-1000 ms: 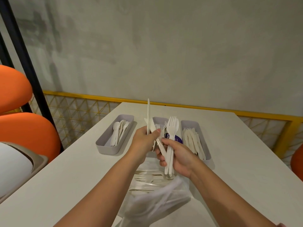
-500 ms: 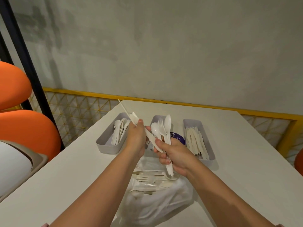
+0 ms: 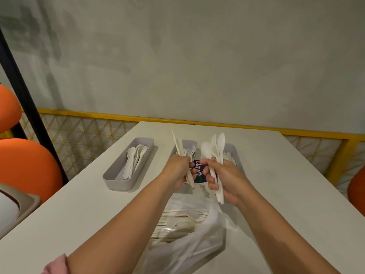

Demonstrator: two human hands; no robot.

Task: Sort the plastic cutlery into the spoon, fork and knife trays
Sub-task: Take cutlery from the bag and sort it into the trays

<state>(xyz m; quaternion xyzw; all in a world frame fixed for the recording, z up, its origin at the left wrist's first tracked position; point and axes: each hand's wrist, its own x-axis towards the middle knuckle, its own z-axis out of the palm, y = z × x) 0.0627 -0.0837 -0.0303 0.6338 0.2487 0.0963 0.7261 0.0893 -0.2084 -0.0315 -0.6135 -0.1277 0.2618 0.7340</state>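
Gripped in the left hand (image 3: 176,172): slim white plastic knives (image 3: 178,147), long axis near upright, tips up and leaning slightly left, over the middle grey rectangular tray (image 3: 187,142). Clutched in the right hand (image 3: 225,177): bunch of white plastic spoons and a fork (image 3: 220,144), bowls up, handles down. Between the hands, purple label (image 3: 198,172), reading roughly "ClavG". More spoons lengthwise in the left grey rectangular tray (image 3: 118,180).

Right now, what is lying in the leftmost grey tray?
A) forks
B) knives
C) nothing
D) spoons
D: the leftmost grey tray holds white plastic spoons, whose rounded bowls show toward its far end.
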